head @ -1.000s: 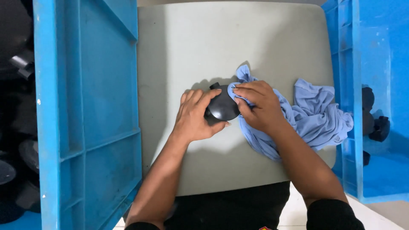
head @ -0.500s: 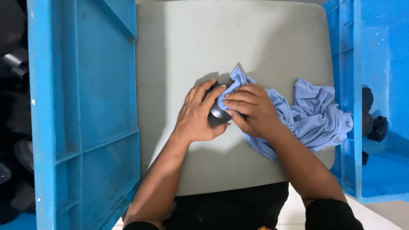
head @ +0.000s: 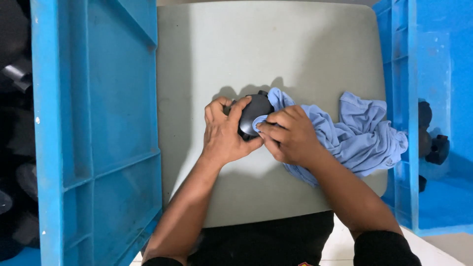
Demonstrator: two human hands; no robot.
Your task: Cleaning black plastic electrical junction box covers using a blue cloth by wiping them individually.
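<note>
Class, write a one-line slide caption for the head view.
Left hand steadies a dark rounded part while right hand presses blue cloth against it.

left hand (head: pixel 224 134): palm down, fingers curled in a grip, thumb toward right hand
right hand (head: pixel 289 135): fingers bent, tips pinched together, touching left thumb
forearms: bare, angled inward, converging from lower frame

Bare grey table (head: pixel 266 54) fills the upper middle; blue crates (head: pixel 98 123) wall both edges, crumpled cloth (head: pixel 359 138) blocks the right.
</note>
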